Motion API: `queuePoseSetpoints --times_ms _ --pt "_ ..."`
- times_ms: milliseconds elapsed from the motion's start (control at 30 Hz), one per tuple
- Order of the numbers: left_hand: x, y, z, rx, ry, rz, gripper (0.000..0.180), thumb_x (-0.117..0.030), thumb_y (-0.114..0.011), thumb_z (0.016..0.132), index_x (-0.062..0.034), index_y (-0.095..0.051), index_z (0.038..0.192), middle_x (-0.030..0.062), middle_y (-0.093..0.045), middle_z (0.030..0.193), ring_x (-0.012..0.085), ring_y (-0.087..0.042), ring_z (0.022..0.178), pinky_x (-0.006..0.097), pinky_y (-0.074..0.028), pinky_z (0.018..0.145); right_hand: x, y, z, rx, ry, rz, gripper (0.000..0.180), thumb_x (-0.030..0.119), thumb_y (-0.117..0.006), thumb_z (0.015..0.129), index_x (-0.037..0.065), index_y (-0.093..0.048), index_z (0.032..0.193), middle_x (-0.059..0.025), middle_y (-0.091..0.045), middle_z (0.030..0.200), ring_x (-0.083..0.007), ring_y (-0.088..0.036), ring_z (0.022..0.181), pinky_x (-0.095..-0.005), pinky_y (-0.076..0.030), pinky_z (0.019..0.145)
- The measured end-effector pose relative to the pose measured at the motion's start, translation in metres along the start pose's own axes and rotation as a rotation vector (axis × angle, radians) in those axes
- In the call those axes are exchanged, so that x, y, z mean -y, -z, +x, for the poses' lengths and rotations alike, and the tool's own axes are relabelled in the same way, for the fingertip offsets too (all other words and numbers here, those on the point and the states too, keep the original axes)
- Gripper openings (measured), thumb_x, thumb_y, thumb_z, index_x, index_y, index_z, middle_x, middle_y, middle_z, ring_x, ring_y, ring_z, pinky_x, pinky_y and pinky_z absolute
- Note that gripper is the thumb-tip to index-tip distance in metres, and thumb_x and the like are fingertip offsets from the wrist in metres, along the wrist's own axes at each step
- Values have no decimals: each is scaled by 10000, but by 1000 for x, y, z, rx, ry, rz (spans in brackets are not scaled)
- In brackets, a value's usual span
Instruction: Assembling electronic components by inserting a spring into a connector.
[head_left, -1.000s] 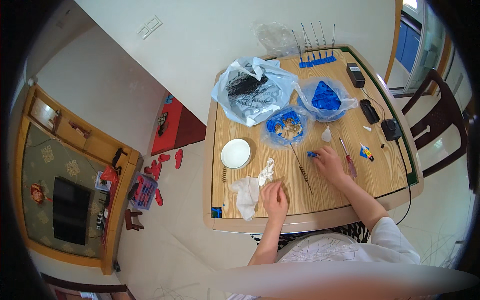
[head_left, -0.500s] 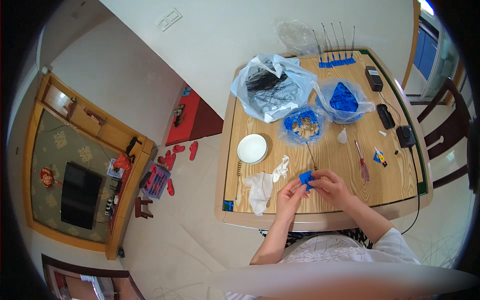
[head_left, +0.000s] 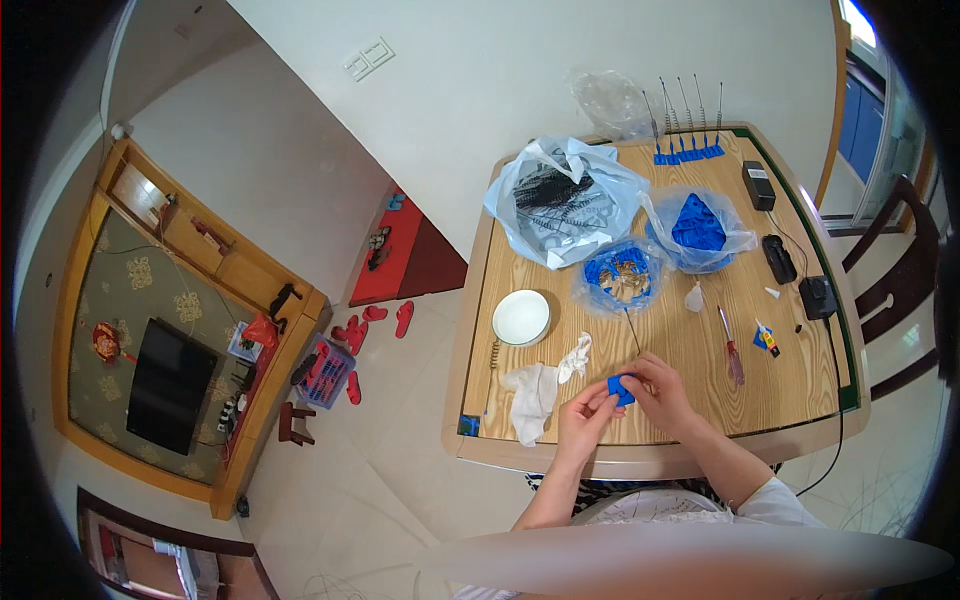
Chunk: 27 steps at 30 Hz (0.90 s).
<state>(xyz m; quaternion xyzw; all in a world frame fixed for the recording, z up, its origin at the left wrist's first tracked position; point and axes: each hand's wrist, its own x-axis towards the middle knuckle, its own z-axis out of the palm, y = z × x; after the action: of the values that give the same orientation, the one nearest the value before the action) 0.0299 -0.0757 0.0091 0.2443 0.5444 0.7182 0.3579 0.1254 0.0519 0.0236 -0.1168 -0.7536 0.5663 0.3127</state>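
Note:
Above the near edge of the wooden table, a small blue block [head_left: 621,390] is pinched between the fingers of both my hands. My left hand [head_left: 582,424] closes on its left side. My right hand [head_left: 660,395] grips it from the right and hides part of it. From behind the right fingers a thin dark rod [head_left: 632,330] sticks out toward the far side, seemingly attached to the block. A white cloth [head_left: 533,403] lies left of my left hand, with a crumpled white tissue [head_left: 575,358] beside it.
Left stands a white bowl [head_left: 521,318]. Farther back are a bag of black springs [head_left: 553,190], a bag of brass-coloured pieces [head_left: 625,282] and a bag of blue pieces [head_left: 698,222]. Several blue-based spring rods [head_left: 688,153] stand behind. A screwdriver [head_left: 734,360] and glue tube [head_left: 768,341] lie right.
The whole view has shifted, with the table lower and slightly right. Both hands still hold the blue block, which has turned a little; the right fingers now cover more of the rod's base.

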Motion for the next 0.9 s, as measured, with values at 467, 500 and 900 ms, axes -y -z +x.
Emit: queuePoseSetpoints --times_ms 467,500,900 --pt "-6 -2 -1 14 -44 31 331 -8 -578 901 26 -530 1226 104 -659 993 146 -646 825 276 -553 742 10 1 2 -60 84 -60 169 22 -678 797 17 -646 963 -71 -591 818 -134 -572 702 -263 -477 620" --pt "-6 -2 -2 32 -56 16 350 -5 -579 898 23 -517 1242 105 -657 989 152 -648 823 281 -555 739 10 2 3 -59 83 -59 169 22 -678 797 17 -646 963 -71 -591 818 -134 -572 702 -263 -477 620" --pt "-1 -2 0 5 -1 -36 343 -8 -604 884 19 -542 1221 76 -651 888 130 -638 751 263 -547 684 -5 4 7 7 -139 112 120 89 -638 874 7 -634 962 -43 -626 867 -86 -566 742 -241 -472 660"
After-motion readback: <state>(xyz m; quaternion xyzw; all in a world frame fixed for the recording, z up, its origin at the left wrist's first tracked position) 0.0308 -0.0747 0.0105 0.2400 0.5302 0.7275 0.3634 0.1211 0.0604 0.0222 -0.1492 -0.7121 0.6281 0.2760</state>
